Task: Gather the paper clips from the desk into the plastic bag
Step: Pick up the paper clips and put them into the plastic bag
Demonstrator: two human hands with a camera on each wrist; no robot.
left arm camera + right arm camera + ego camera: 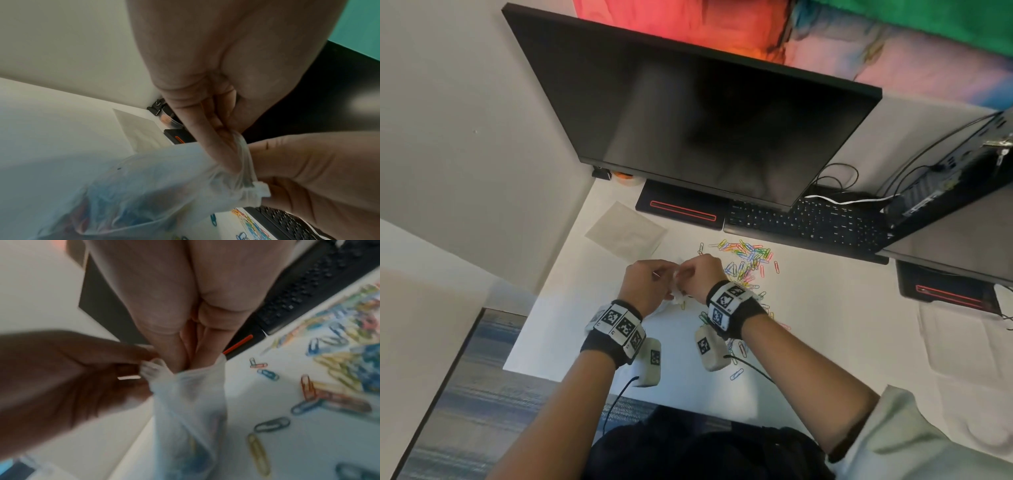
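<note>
Over the white desk (825,325) both hands hold a thin clear plastic bag (677,297) between them. My left hand (654,278) pinches the bag's bunched neck (243,164), and my right hand (700,274) pinches the twisted end (262,190) beside it. The bag (144,186) hangs below with coloured clips blurred inside. In the right wrist view the bag (185,402) runs down from the right hand's fingers (191,353), with the left hand (82,369) on its tip. Several loose coloured paper clips (750,257) lie to the right, with more (736,373) by the right wrist.
A dark monitor (688,120) leans over the back of the desk, with a black keyboard (808,222) under it. A flat clear sheet (625,231) lies at the back left. A computer case with cables (945,181) and white paper (962,342) stand at the right.
</note>
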